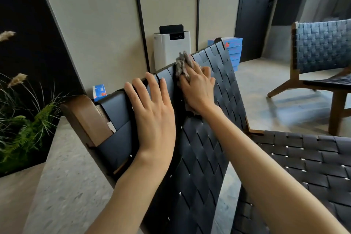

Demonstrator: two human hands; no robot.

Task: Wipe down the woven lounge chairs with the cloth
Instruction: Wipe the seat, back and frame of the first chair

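Observation:
A dark woven lounge chair fills the middle, its backrest (212, 123) tilted toward me and its seat (307, 161) at lower right. My right hand (199, 89) presses a grey cloth (183, 63) flat against the upper part of the backrest, near the top rail. My left hand (153, 112) lies flat on the backrest just left of it, fingers hooked over the top edge. The chair's brown wooden frame post (87, 119) shows at the left. A second woven lounge chair (322, 47) stands at the right, apart from both hands.
A white air purifier (171, 47) stands against the beige wall behind the chair, with stacked blue boxes (234, 49) beside it. A small blue carton (99, 91) sits behind the top rail. Green ferns and dried grass (20, 125) fill the left edge.

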